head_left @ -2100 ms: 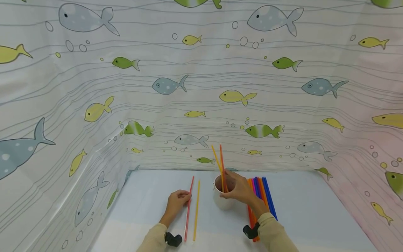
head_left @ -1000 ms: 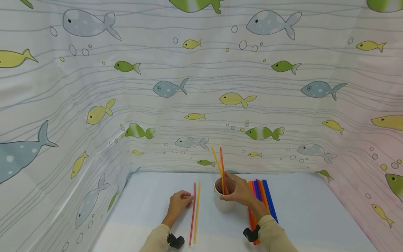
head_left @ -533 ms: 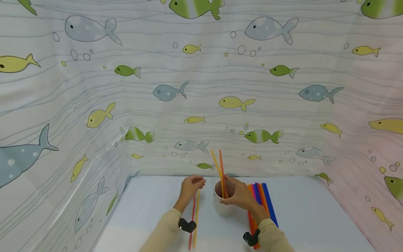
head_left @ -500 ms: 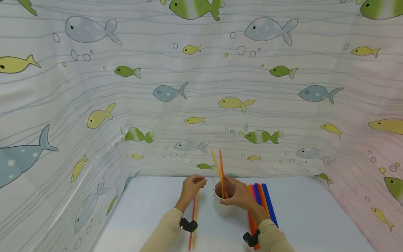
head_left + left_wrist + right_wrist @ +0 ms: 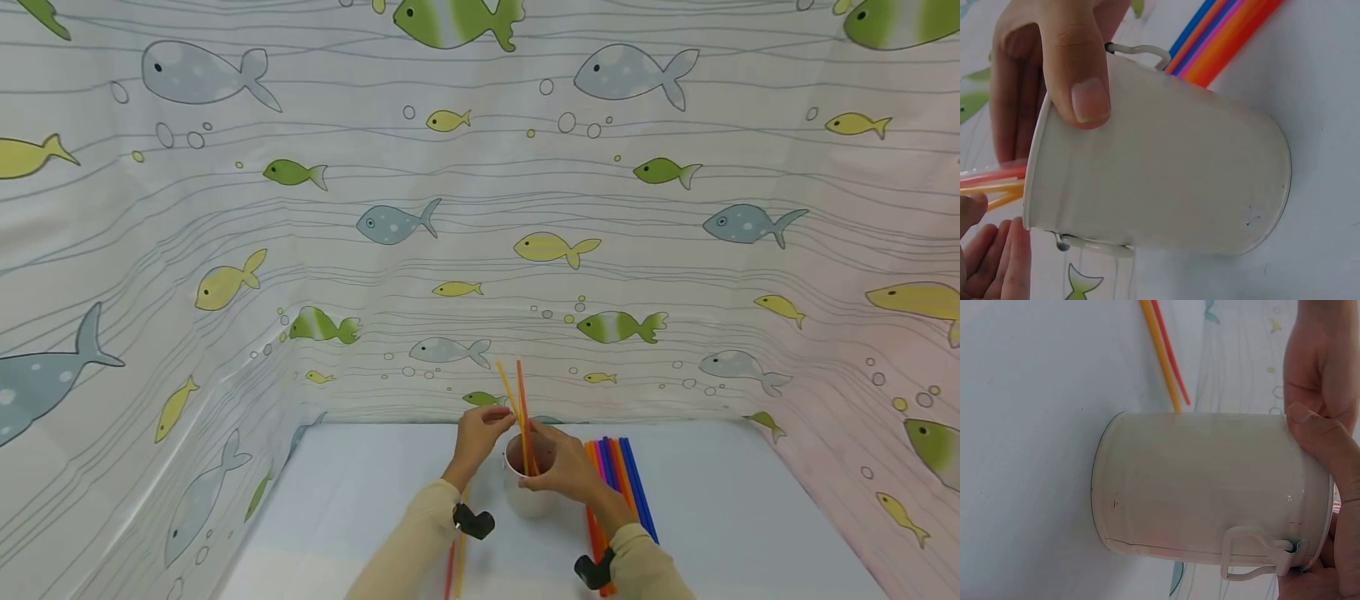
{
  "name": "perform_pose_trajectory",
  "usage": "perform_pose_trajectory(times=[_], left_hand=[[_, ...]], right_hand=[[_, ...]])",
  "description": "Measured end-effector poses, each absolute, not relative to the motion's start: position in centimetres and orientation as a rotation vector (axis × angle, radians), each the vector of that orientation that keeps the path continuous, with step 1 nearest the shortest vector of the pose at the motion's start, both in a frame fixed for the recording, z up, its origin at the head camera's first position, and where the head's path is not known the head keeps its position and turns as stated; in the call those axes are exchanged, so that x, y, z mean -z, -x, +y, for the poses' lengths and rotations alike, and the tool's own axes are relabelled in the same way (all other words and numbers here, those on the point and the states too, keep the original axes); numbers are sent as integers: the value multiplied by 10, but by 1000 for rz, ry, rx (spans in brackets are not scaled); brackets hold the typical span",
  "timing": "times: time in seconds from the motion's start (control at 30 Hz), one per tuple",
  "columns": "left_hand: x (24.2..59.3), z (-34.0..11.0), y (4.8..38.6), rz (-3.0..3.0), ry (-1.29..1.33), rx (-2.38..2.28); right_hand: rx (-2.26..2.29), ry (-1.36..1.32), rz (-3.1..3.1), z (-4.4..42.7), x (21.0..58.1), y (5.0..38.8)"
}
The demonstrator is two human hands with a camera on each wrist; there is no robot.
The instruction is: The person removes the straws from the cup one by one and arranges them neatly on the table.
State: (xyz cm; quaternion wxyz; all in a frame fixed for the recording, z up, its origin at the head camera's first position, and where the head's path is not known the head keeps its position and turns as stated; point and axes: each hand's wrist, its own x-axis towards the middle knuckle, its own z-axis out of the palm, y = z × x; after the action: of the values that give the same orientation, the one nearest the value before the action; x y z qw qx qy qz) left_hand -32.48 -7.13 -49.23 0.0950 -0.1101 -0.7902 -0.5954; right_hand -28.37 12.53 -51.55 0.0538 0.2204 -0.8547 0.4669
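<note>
A white metal can [image 5: 528,502] with small side handles stands upright on the table. My right hand [image 5: 567,468] grips it near the rim, thumb on the front and fingers around the far side. Rising from the can are a yellow straw [image 5: 507,384] and a red straw [image 5: 520,385]. Beside these straws is my left hand [image 5: 477,437]. In the left wrist view, the left thumb [image 5: 972,209] is at the yellow straw while the fingers [image 5: 1017,259] extend below, apart from the straws. Whether the thumb touches is hard to tell.
Left of the can lie another red straw [image 5: 449,573] and yellow straw [image 5: 461,567], partly covered by my left arm. Several orange, pink and blue straws [image 5: 636,492] lie side by side at the right, partly behind my right forearm. A fish-patterned backdrop [image 5: 480,192] surrounds the white table [image 5: 735,517].
My left hand has left the loose red straw, which now lies closer to the yellow one, and has moved up and right to the straws in the can. The right hand keeps its grip.
</note>
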Motion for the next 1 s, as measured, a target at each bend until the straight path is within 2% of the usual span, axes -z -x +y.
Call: perform_pose_trajectory(times=[0.53, 1.0], left_hand=[[494, -59, 328, -2261, 229, 1952], [486, -57, 330, -2190, 268, 1953]], right_hand=[[-1413, -691, -2587, 122, 514, 285], [-1409, -645, -2614, 125, 516, 285]])
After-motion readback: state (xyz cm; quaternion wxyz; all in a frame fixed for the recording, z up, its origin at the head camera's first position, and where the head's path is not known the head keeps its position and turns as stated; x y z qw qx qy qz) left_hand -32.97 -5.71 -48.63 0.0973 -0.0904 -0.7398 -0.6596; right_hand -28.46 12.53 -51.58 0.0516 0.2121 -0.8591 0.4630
